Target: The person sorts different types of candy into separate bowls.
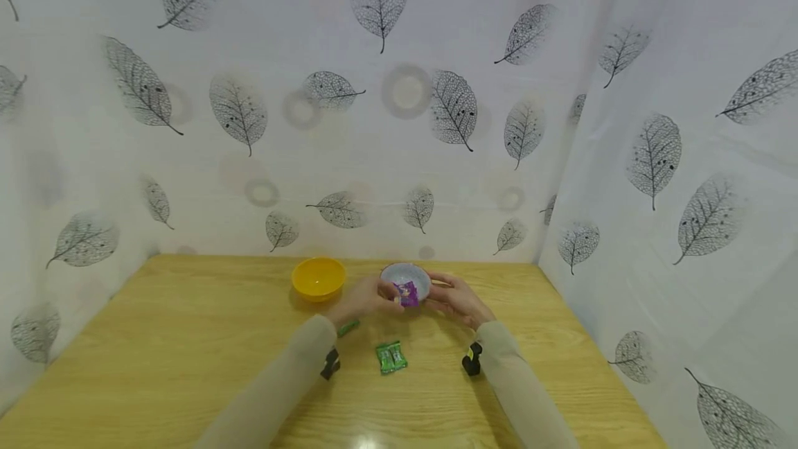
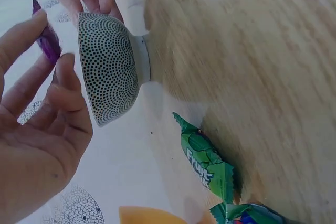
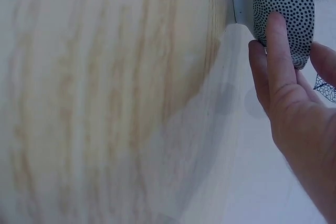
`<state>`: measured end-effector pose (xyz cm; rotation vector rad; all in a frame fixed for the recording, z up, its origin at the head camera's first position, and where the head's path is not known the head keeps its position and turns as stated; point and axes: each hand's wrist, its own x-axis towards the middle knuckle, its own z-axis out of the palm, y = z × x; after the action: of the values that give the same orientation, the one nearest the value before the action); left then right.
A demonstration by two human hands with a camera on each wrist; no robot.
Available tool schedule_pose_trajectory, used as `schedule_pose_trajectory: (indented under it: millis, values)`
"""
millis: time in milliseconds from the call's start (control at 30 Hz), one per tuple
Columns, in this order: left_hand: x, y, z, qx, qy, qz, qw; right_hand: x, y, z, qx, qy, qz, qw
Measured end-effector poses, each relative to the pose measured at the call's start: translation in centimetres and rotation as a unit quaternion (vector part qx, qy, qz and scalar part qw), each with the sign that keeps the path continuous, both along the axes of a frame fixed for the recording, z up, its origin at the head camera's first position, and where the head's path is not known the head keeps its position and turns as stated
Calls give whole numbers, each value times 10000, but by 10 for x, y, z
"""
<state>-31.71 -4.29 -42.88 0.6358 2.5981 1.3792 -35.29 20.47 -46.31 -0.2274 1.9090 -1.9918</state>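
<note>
Small purple packet, pinched just above a black-dotted white bowl, bowl upright

My left hand and right hand: two
Yellow bowl and dotted bowl: two
Purple packet: I count one
Green packets: at least three I see
Black wrist devices: two
Table: one

Right-wrist view: dotted bowl — cropped
</note>
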Motion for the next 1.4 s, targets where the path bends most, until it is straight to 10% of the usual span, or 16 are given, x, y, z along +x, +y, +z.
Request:
schedule_pose_trajectory:
  millis: [500,1400]
  values:
    - [-22,12,1,-40,189,1470,9889,2,0,-1,23,-105,-122,9999]
    - [-32,19,-1,-175,397,1722,9841,3,-1,2,153,49,-28,9999]
